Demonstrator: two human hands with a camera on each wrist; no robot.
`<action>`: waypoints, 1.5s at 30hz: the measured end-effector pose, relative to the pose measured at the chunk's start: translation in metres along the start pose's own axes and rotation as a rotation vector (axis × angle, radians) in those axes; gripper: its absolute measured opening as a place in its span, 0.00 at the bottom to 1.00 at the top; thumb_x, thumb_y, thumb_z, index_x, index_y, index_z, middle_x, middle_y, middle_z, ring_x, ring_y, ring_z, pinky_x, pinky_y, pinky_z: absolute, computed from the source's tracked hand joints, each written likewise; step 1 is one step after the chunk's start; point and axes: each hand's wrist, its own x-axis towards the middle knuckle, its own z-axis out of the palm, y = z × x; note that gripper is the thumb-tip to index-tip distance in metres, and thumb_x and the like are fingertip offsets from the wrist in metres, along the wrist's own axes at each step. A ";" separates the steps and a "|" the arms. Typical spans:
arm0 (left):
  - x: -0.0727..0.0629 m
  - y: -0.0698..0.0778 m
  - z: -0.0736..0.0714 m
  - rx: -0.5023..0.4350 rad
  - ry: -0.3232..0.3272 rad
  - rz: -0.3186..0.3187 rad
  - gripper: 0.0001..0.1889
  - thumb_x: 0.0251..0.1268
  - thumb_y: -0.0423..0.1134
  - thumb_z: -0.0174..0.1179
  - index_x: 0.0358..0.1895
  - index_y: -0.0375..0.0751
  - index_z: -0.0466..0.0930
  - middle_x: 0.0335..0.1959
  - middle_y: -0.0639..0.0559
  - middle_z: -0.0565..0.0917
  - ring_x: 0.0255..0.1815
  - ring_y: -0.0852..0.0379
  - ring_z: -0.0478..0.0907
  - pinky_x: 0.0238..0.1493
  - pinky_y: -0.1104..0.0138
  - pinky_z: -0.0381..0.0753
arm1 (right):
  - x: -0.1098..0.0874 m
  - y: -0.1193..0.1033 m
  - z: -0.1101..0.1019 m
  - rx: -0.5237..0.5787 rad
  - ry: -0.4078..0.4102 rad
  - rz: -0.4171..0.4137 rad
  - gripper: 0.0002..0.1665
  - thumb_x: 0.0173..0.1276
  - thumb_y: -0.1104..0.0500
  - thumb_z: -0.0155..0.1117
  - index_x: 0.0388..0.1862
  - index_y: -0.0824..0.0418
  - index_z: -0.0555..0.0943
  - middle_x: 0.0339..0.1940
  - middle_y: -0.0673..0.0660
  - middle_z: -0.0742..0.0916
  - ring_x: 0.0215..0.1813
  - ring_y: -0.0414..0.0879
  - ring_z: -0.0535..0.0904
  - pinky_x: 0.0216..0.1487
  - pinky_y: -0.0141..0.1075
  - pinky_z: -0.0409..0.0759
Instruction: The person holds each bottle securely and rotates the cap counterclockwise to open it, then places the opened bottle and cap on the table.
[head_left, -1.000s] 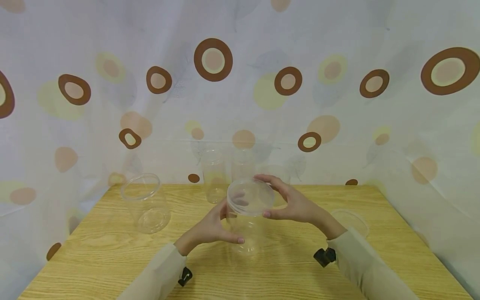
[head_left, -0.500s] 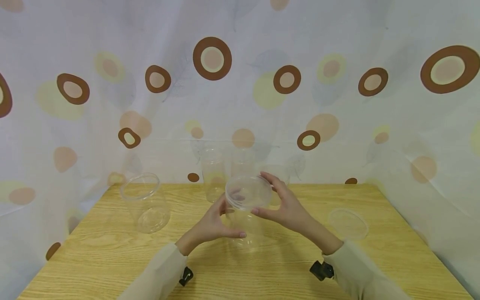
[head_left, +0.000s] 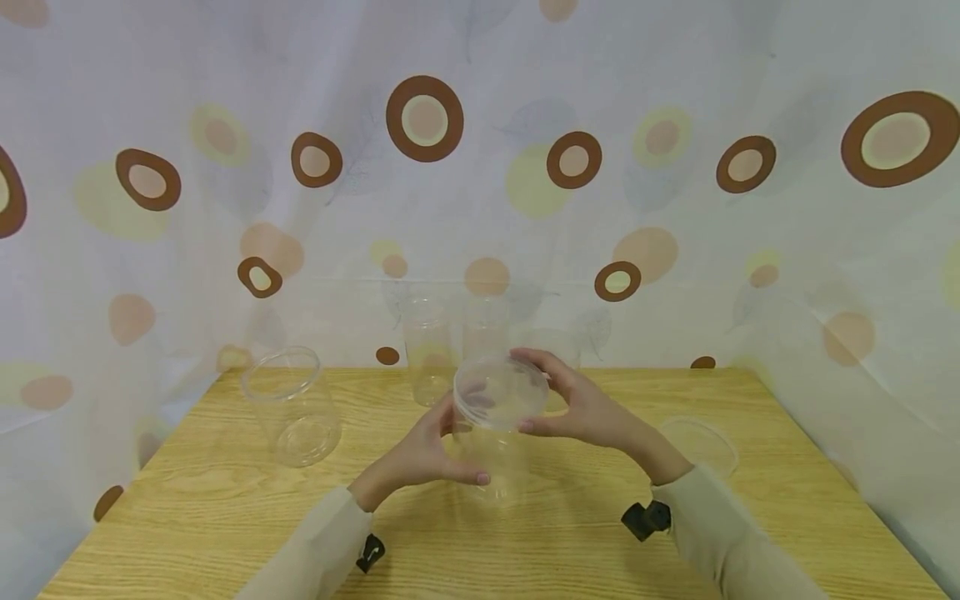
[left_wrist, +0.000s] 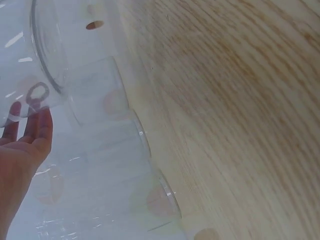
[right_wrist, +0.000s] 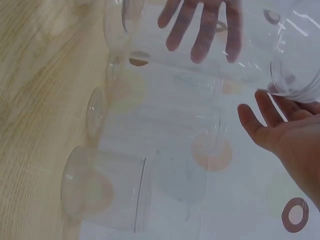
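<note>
A clear plastic jar with a translucent screw lid on top is between both hands, upright in the head view. My left hand grips its side from the left, thumb in front and fingers behind, seen through the wall. The right hand holds the lid's rim, thumb at the front edge and fingers at the far edge. In the right wrist view, the right hand's fingers are at the ridged lid end, and the left hand's fingers show through the jar.
A wide-mouthed clear jar without a lid stands left on the wooden table. Tall clear jars and a shorter clear container stand at the back, by the patterned curtain. A flat clear lid lies at right.
The right hand turned round the lid's rim, its thumb going left, then came back right. The jar rose slightly in view and lowered again; the left hand kept its grip.
</note>
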 end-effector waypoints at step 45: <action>-0.001 -0.002 0.005 -0.036 -0.037 0.058 0.54 0.41 0.39 0.73 0.71 0.57 0.45 0.68 0.54 0.61 0.65 0.54 0.64 0.58 0.59 0.69 | -0.004 0.004 -0.007 0.113 -0.093 -0.052 0.46 0.58 0.61 0.66 0.71 0.50 0.53 0.68 0.53 0.63 0.65 0.52 0.62 0.60 0.52 0.67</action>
